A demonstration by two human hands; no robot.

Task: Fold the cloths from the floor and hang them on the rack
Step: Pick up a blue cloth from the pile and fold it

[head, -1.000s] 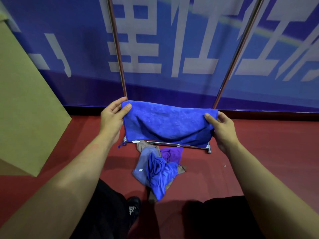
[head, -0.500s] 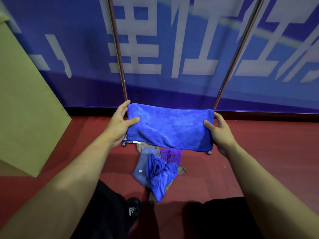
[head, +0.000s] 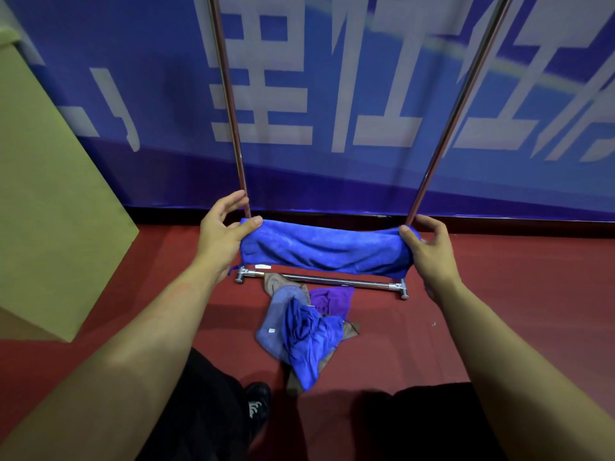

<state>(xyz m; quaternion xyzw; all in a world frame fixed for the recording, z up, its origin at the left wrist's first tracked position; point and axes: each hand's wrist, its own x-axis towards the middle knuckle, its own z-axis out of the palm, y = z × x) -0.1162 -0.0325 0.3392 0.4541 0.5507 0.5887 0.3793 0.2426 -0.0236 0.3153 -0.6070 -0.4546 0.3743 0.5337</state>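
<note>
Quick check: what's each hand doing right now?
Left hand: pinches the left end of the blue cloth.
Right hand: grips its right end.

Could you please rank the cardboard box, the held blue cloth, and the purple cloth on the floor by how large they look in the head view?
1. Cardboard box, largest, though cut off by the frame edge.
2. Held blue cloth.
3. Purple cloth, smallest; it lies crumpled, farther away and partly covered, so its true size is unsure.
</note>
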